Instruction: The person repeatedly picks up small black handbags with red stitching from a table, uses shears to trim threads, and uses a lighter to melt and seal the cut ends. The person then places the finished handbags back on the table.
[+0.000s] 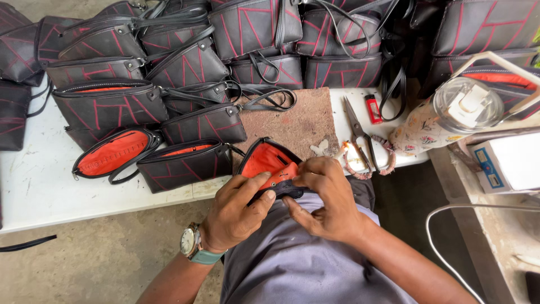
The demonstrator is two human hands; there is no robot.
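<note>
Holding scene: a person sits at a white table (pixel 34 186), both hands working one small bag above the lap.
Stock pile: many black bags with red stitching (pixel 197 62) are heaped across the far side of the table, some gaping to show orange lining, apparently stacked out of the way of the near edge.
Work mat: a brown board (pixel 306 121) lies at the table's near edge, just beyond the hands.
Bottle: a flowered bottle with a clear lid (pixel 444 115) lies tilted at the right.
Bag in hand: a black pouch with orange lining (pixel 270 160) sits over the near table edge, mouth open and facing up toward the camera; its long axis runs roughly left to right, tilted so the inside shows.
Left hand (pixel 239 211): grip clenched on the pouch's lower left rim, thumb pressing the lining, seemingly to steady it.
Right hand (pixel 326 197): fingers pinch the pouch's right rim, grasping its edge.
Scissors (pixel 360 132): lying just right of the board, within reach.
Lighter: a red lighter (pixel 372 108) lies beside the scissors.
</note>
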